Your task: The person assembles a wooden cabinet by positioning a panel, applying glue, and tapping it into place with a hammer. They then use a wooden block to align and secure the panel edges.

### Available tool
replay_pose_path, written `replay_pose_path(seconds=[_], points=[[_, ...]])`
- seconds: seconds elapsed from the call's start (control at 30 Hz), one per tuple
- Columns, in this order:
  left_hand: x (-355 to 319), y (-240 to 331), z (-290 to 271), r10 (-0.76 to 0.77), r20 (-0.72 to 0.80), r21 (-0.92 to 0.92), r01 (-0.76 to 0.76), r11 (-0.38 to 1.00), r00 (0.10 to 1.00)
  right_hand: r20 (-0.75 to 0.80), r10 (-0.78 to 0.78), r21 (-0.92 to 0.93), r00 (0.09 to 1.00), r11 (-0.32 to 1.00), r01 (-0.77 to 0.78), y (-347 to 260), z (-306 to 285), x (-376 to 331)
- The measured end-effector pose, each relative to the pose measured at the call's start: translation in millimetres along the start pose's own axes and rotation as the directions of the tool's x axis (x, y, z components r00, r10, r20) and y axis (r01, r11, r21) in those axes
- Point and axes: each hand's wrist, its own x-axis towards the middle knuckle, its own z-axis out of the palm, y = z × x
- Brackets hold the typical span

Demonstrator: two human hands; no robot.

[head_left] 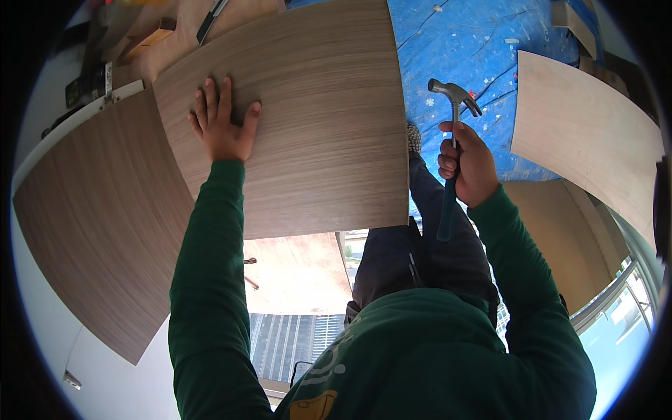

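My left hand lies flat with spread fingers on a large wood-grain board, towards its left part. In my right hand is a claw hammer, gripped high on its dark handle just below the metal head. The hammer stands roughly upright in view, head away from me, beyond the board's right edge and apart from it. A second board of the same wood grain reaches down at the left, beside the first.
Blue sheeting with pale specks covers the floor ahead and right. A light plywood panel is at the right. Top left, a dark narrow tool lies by a wooden block. A pale lit panel shows below the board, near my legs.
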Motion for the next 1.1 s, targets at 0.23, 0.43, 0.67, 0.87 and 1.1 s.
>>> replay_pose_path(seconds=[0.23,0.43,0.67,0.87,1.1], points=[[0.1,-0.3,-1.5,-0.017,0.013,-0.013,0.017,1.000,1.000,-0.046,0.023,-0.055,0.999,0.998,-0.026,12.2,1.4,-3.2],[0.6,0.7,-0.6,-0.034,0.021,-0.008,0.034,0.999,0.999,-0.068,0.093,-0.180,0.993,0.978,-0.104,32.9,-11.7,-14.4],[1.0,0.3,0.7,-0.022,0.007,-0.017,0.022,1.000,1.000,-0.035,0.097,-0.115,0.995,0.988,-0.100,43.7,-16.7,-28.7],[1.4,0.8,-1.1,-0.022,0.002,-0.011,0.022,1.000,1.000,0.021,0.117,-0.081,0.993,0.990,-0.115,50.2,-14.1,-31.6],[0.6,0.4,-0.7,-0.035,-0.004,-0.015,0.035,0.999,0.999,-0.060,0.242,-0.101,0.969,0.964,-0.247,78.8,-30.9,-71.0]])
